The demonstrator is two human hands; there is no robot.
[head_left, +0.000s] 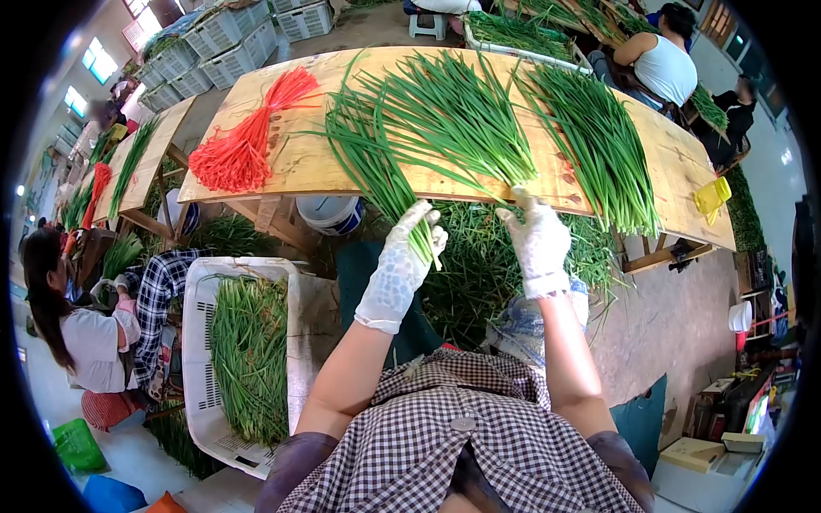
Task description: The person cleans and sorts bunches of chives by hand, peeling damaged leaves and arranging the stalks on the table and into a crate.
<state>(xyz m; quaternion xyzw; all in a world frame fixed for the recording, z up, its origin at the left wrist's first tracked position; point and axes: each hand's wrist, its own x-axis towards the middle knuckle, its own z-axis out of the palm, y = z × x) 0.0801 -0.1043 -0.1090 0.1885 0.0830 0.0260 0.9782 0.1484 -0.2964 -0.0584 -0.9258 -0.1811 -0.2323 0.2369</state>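
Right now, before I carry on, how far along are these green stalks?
Laid out: the far-right pile looks fairly even, leaves overlapping roughly one way. In hand: the left hand grips a bunch; the right hand is at the middle pile's pale ends. Apparently left: tying, if intended, as no red strip shows around these stalks, and perhaps the crated greens.

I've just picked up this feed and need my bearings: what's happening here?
A person wearing gloves is handling long green stalks at a wooden table. The left hand grips a small bunch near its lower end. The right hand is at the pale ends of the middle pile; its exact grip is unclear. Another pile lies to the right, red strips to the left.
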